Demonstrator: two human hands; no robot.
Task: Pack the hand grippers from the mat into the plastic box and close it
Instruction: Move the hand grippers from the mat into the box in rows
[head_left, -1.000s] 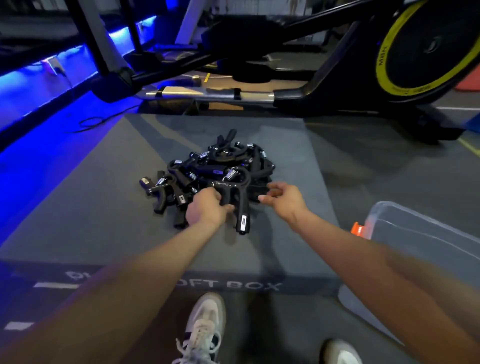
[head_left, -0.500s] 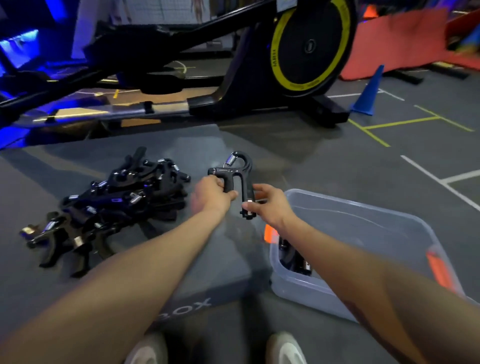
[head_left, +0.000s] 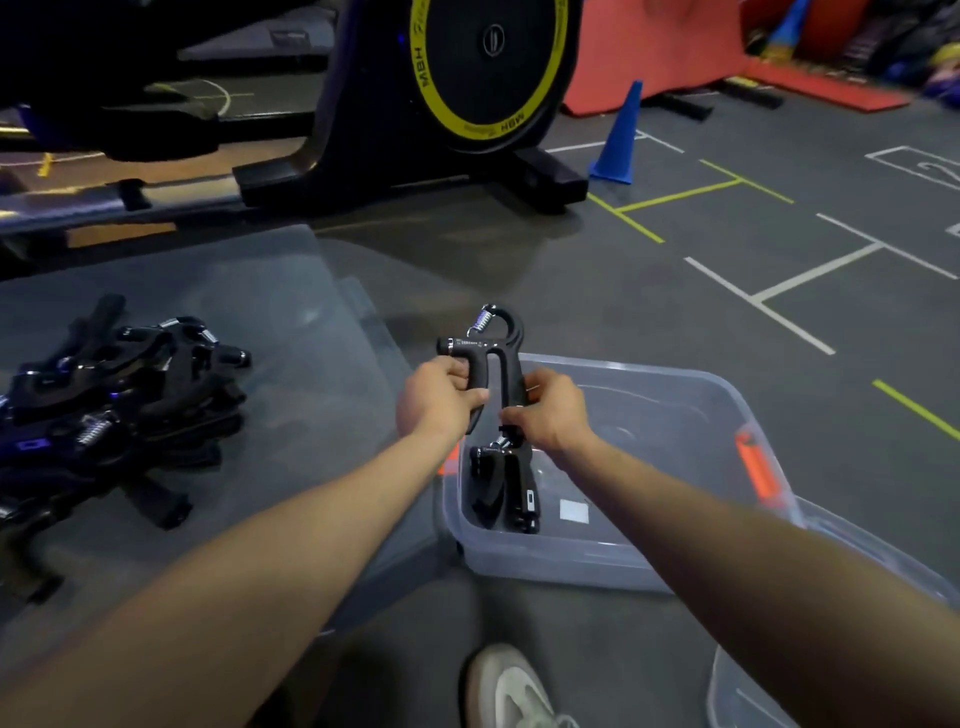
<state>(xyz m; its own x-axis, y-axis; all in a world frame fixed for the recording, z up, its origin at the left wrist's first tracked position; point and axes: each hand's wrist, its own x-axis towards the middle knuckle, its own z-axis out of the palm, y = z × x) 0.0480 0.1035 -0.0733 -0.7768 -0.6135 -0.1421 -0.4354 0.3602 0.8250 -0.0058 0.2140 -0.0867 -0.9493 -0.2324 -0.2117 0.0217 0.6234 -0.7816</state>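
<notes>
I hold one black hand gripper (head_left: 498, 353) upright, spring end up, over the near left corner of the clear plastic box (head_left: 691, 395). My left hand (head_left: 441, 402) grips its left handle and my right hand (head_left: 553, 410) grips its right handle. Another hand gripper (head_left: 504, 488) lies inside the box at its left end. A pile of several black hand grippers (head_left: 114, 410) sits on the grey mat (head_left: 291, 332) to the left.
The box has orange latches (head_left: 756, 467). A clear lid (head_left: 810, 675) lies at the lower right by my arm. An exercise machine with a yellow-ringed wheel (head_left: 488, 67) stands behind the mat, a blue cone (head_left: 621, 135) to its right. My shoe (head_left: 514, 686) is below.
Both hands took one hand gripper from the pile, lifted it and carried it right, from above the mat to above the box. My view swung right with it.
</notes>
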